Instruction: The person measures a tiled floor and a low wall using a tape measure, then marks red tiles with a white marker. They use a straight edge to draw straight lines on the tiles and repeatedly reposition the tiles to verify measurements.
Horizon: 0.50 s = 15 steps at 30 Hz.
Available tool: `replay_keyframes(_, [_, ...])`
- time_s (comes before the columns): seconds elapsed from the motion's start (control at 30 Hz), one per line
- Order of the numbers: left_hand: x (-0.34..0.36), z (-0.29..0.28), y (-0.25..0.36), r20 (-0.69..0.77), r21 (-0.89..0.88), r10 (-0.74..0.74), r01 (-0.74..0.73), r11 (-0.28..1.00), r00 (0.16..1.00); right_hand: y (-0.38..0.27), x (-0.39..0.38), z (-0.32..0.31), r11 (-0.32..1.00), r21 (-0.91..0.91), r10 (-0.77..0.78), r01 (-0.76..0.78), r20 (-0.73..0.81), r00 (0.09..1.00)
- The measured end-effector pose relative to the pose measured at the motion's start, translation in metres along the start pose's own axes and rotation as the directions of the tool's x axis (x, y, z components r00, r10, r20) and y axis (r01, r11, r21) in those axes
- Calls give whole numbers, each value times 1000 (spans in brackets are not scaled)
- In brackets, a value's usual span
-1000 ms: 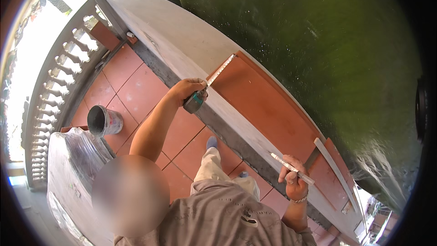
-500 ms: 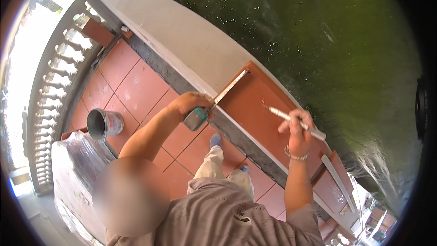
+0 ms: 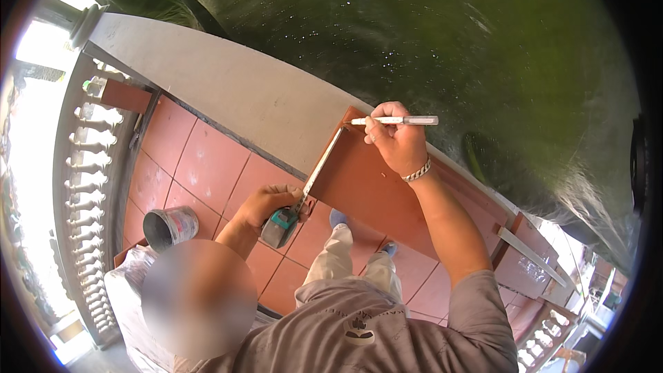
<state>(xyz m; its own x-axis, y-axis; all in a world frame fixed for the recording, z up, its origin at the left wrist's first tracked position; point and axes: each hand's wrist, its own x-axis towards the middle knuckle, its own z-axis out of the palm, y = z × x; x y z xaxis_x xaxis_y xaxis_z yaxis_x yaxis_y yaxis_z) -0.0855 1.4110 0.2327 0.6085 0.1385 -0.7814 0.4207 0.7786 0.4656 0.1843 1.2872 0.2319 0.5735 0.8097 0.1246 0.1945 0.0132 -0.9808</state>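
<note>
My left hand [image 3: 264,205] is closed around a teal and grey tape measure [image 3: 280,226] at the near edge of a low wall. Its pulled-out blade [image 3: 323,165] lies along the left end of a reddish-brown tile [image 3: 376,179] on the wall top. Pinched in the fingers of my right hand [image 3: 402,144] is a slim white pen [image 3: 417,121], held nearly level. The pen's tip is beside the far end of the blade, close to the tile's far left corner; whether it touches the tile I cannot tell.
Bare plastered wall top [image 3: 228,83] runs left from the tile. A dark bucket [image 3: 169,226] stands on the pink floor tiles [image 3: 207,159] near a white balustrade [image 3: 90,200]. Green sheeting [image 3: 442,34] hangs beyond the wall. A pale strip [image 3: 532,255] lies at the right.
My right hand has moved up and left, bringing the pen to the blade's far end. My left hand still holds the tape measure, and the whole view has shifted.
</note>
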Motion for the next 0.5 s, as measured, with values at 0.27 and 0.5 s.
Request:
replay_keyframes(0.27, [1,-2,1,25,-9,-46,46,999,999,-2,-3,-16,987,-143,-57,69,89,994])
replay_keyframes(0.5, [-1,-2,-1,50,-49,-7,10,999,999,-169,-3,-93,792,118,-569,598,-212,795])
